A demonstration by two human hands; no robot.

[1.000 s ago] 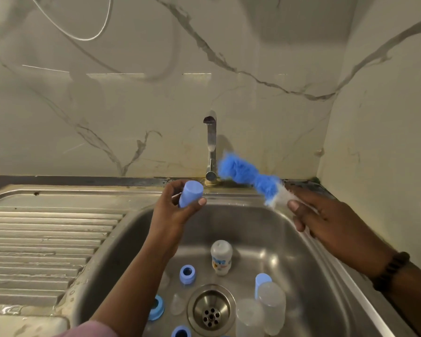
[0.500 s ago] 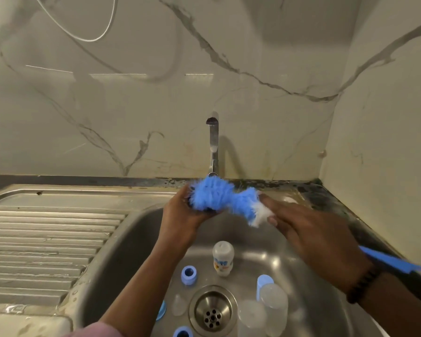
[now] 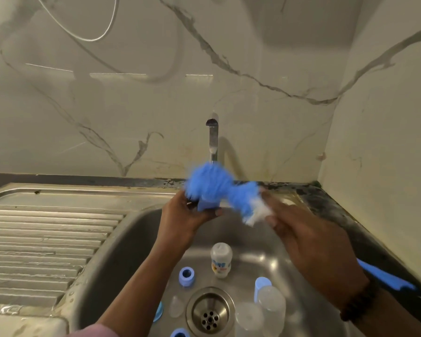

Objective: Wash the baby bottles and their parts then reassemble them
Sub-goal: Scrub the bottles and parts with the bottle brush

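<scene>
Site: home kitchen | steel sink (image 3: 136, 229) lower centre, ribbed drainboard (image 3: 46, 239) lower left | tap (image 3: 213, 139) centre | marble-veined wall (image 3: 156, 93) upper frame | dark counter (image 3: 326, 198) edge right

Items counted. Two hands, left (image 3: 182, 220) and right (image 3: 311, 244). One bottle brush (image 3: 219, 188). One blue cap (image 3: 206, 205) under the bristles. One sink (image 3: 122, 244), with one tap (image 3: 213, 139) and one drain (image 3: 210, 312). In the basin: one printed bottle (image 3: 221, 260); two clear bottles (image 3: 271, 305) (image 3: 248, 317); one clear teat (image 3: 176, 306); three blue collar rings (image 3: 186, 276) (image 3: 158, 311) (image 3: 179, 333); one further blue cap (image 3: 261, 284).
</scene>
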